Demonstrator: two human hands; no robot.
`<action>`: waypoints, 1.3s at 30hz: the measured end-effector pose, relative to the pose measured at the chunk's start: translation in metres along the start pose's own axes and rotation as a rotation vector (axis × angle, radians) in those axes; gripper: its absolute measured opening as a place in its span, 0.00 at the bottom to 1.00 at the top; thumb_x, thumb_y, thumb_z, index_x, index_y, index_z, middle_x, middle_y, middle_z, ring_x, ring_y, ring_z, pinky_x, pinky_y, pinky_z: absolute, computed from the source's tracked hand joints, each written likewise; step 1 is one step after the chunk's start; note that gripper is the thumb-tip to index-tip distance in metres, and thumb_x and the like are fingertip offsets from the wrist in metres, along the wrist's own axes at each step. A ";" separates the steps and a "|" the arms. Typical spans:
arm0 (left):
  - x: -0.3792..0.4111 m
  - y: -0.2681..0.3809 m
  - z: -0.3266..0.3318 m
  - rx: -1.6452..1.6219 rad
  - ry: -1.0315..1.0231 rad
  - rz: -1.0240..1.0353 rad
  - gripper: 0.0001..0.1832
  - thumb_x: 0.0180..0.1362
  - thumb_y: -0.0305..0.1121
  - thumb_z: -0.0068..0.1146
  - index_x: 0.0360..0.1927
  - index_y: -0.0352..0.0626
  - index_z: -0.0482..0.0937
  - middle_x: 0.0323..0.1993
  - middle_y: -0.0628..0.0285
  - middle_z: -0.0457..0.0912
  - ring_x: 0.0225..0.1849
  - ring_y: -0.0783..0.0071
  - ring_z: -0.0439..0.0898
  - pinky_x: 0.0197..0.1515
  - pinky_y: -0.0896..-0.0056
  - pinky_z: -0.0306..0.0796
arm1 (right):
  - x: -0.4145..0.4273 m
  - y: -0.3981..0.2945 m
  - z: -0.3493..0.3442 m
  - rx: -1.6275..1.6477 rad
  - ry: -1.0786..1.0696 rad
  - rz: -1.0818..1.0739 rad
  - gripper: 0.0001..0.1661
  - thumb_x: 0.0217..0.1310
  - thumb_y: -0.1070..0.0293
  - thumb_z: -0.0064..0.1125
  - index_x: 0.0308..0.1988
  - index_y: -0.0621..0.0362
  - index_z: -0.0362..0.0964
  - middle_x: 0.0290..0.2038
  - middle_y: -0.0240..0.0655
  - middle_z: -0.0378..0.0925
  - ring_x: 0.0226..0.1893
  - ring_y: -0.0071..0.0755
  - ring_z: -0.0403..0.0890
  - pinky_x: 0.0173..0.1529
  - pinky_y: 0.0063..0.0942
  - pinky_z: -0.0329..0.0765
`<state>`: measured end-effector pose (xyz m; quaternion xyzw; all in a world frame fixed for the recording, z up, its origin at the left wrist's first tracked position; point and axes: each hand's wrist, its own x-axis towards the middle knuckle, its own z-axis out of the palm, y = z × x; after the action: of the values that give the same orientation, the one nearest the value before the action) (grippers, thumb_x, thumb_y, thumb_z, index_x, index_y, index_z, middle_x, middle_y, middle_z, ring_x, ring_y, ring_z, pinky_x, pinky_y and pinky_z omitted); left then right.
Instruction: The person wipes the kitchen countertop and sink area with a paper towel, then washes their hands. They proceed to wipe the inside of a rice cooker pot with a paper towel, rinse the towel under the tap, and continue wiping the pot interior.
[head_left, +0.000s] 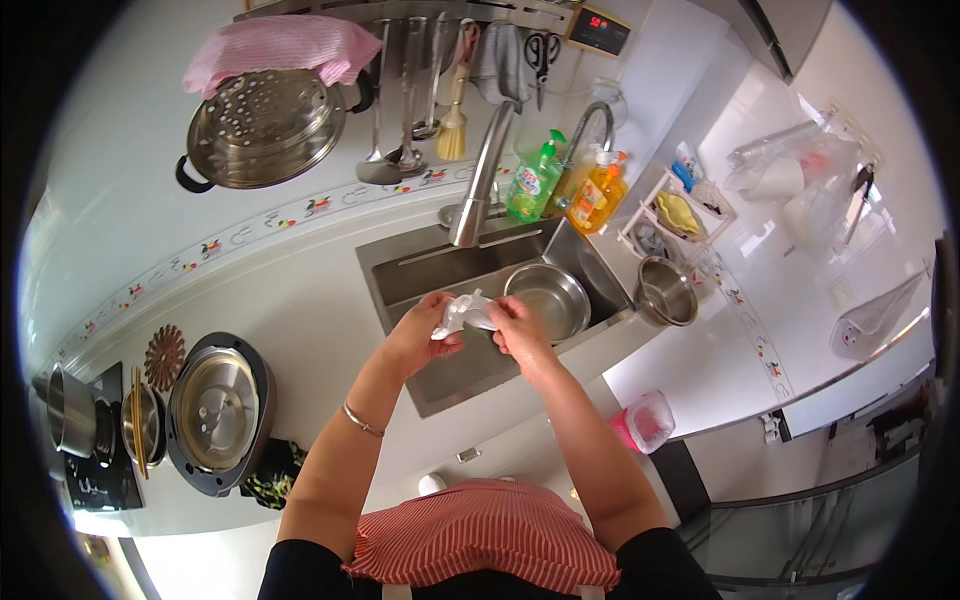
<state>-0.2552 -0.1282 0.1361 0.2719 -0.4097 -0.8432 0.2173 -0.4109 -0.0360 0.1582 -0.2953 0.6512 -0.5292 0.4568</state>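
Observation:
A crumpled white piece, thin paper or plastic, (466, 312) is stretched between my two hands above the steel sink (442, 401). My left hand (421, 334) pinches its left end, and a metal bangle sits on that forearm. Its right end is between the fingers of my right hand (519, 330). Just behind my right hand, a round steel basin (553, 292) rests in the sink and seems to hold some water. The steel faucet (474, 202) stands over the far side of the sink, its spout beyond my hands.
Green (534, 184) and orange (598, 196) pump bottles stand behind the sink. A steel pot (666, 291) is at its right. Ladles and a brush (451, 133) hang above. A dark-rimmed steel pan (217, 409) sits on the left counter; a pink bin (649, 424) stands lower right.

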 end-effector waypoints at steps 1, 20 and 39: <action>-0.002 0.001 0.006 -0.089 0.023 -0.058 0.25 0.63 0.54 0.47 0.52 0.44 0.66 0.37 0.67 0.73 0.34 0.78 0.73 0.39 0.72 0.71 | -0.001 0.001 -0.003 -0.026 0.023 0.008 0.13 0.61 0.61 0.54 0.40 0.59 0.71 0.25 0.26 0.70 0.19 0.15 0.66 0.20 0.17 0.62; -0.004 -0.016 0.141 0.205 -0.049 0.170 0.20 0.63 0.48 0.46 0.47 0.43 0.74 0.34 0.68 0.77 0.34 0.83 0.75 0.33 0.81 0.67 | -0.051 -0.014 -0.103 0.241 0.141 -0.278 0.21 0.64 0.50 0.51 0.39 0.58 0.69 0.31 0.31 0.73 0.30 0.27 0.75 0.32 0.26 0.73; -0.012 -0.115 0.313 0.279 -0.412 -0.216 0.20 0.59 0.42 0.58 0.48 0.41 0.70 0.38 0.68 0.74 0.39 0.79 0.73 0.43 0.76 0.69 | -0.228 0.035 -0.337 0.428 -0.092 0.010 0.20 0.57 0.65 0.61 0.48 0.57 0.68 0.40 0.30 0.73 0.40 0.23 0.73 0.43 0.23 0.71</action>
<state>-0.4624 0.1237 0.2078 0.1641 -0.5263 -0.8343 -0.0013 -0.6205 0.3122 0.1969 -0.2125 0.5037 -0.6391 0.5409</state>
